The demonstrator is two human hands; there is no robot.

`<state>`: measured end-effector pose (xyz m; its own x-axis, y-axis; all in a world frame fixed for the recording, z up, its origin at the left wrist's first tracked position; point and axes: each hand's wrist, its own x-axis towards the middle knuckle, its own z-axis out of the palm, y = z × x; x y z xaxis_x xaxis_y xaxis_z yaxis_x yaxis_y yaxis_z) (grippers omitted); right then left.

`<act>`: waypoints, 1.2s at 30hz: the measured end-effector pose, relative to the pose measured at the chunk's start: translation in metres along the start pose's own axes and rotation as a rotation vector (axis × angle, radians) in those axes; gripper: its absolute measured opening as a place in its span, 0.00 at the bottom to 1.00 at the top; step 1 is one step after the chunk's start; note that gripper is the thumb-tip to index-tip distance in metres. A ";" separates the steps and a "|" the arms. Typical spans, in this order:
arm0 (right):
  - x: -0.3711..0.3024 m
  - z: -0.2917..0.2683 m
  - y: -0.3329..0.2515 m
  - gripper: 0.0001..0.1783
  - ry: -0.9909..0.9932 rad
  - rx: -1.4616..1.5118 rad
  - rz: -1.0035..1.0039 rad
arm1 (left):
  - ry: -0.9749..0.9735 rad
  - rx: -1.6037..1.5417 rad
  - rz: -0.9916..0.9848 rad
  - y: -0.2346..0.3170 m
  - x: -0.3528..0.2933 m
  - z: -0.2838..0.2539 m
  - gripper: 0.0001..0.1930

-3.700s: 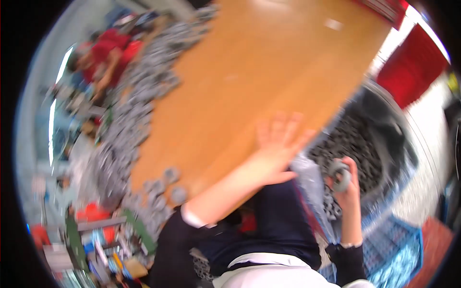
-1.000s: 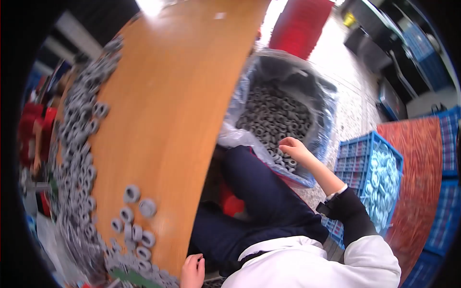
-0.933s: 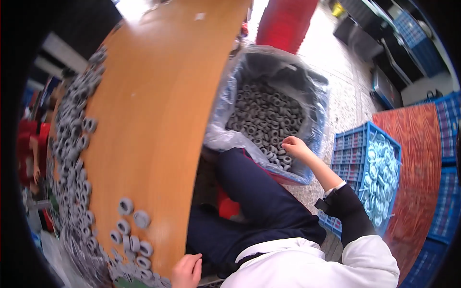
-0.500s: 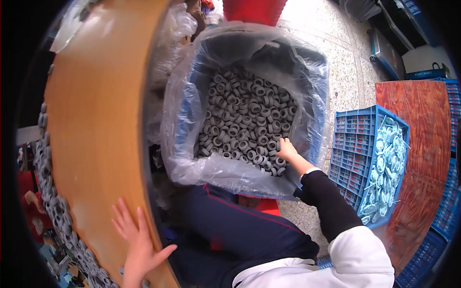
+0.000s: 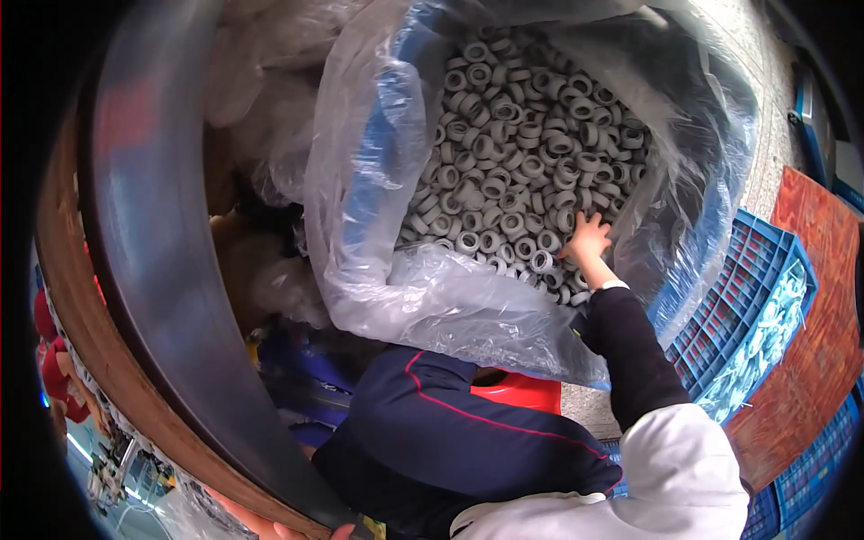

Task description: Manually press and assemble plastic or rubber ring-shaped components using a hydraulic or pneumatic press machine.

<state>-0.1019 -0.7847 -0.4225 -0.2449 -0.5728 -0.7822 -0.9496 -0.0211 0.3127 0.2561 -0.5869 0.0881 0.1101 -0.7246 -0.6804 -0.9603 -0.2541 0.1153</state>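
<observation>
Over the near right part of a heap of grey ring-shaped parts [image 5: 513,162], my right hand [image 5: 589,238] has its fingers spread and touches the rings. No ring shows in its grasp. The heap fills the bottom of a large blue bin [image 5: 382,148] lined with a clear plastic bag [image 5: 432,310], whose folds hang over the rim. At the lower edge of the picture, part of my left hand [image 5: 261,524] shows by the wooden table's edge [image 5: 171,432]. Most of its fingers are hidden there.
Right of the bin stands a blue crate [image 5: 733,297] holding pale blue-white parts, beside a reddish wooden board [image 5: 810,261]. A red stool-like thing [image 5: 522,393] is under my leg. Crumpled clear plastic [image 5: 279,171] lies between table and bin. At far left, another person's arm [image 5: 67,382] shows.
My view has moved closer to the bin and tilted, so the tabletop is seen more from its edge. My right hand's fingers have spread from a closed grasp. My left hand is now mostly out of view.
</observation>
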 end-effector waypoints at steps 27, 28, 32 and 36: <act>-0.012 0.067 0.015 0.30 0.371 0.274 0.106 | 0.099 0.005 0.119 -0.003 0.013 0.000 0.63; -0.020 0.057 0.013 0.29 0.383 0.311 0.098 | 0.097 0.002 0.102 -0.004 0.009 0.000 0.63; -0.047 0.016 0.009 0.35 0.340 0.500 -0.002 | 0.119 0.015 0.105 -0.006 -0.001 -0.005 0.62; -0.063 -0.016 0.025 0.40 0.261 0.827 -0.208 | 0.204 0.048 0.109 -0.012 0.001 0.007 0.59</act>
<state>-0.1069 -0.7617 -0.3569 -0.0949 -0.7938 -0.6008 -0.8322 0.3944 -0.3896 0.2655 -0.5800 0.0811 0.0502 -0.8618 -0.5048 -0.9799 -0.1402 0.1418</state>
